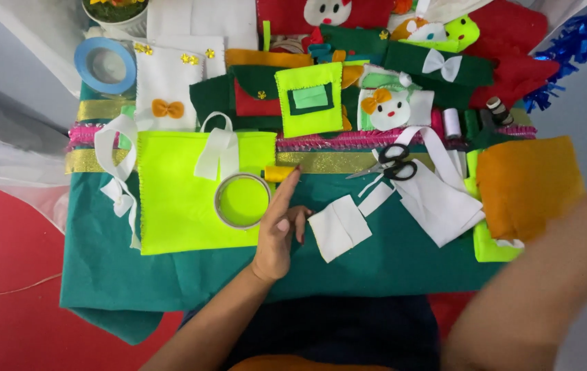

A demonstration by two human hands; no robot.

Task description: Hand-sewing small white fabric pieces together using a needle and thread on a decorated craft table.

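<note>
Fingers (pixel 286 196) of the left hand (pixel 277 237) are seen from the head view partly released: the index is stretched straight toward twelve o'clock while the others are loosely curled, and nothing is grasped. Its tip is laid just beside a small yellow felt scrap (pixel 278 173), near enough that contact cannot be ruled out. At nine o'clock of that hand a round roll of clear tape (pixel 242 200) is rested flat on a neon-yellow felt bag with white handles (pixel 183 199), apparently kept within easy reach. The right hand cannot be made out, so its grip cannot be told; only a blurred right forearm (pixel 541 288) is seen at four o'clock. White felt cut-outs (pixel 340 227) are spread at three o'clock of the left hand, and black-handled scissors (pixel 389 163) are left above them at one o'clock. Everything is laid out on a dark green felt sheet (pixel 389 264), seemingly used as a working surface, with finished felt pieces ranged along its far edge.
</note>
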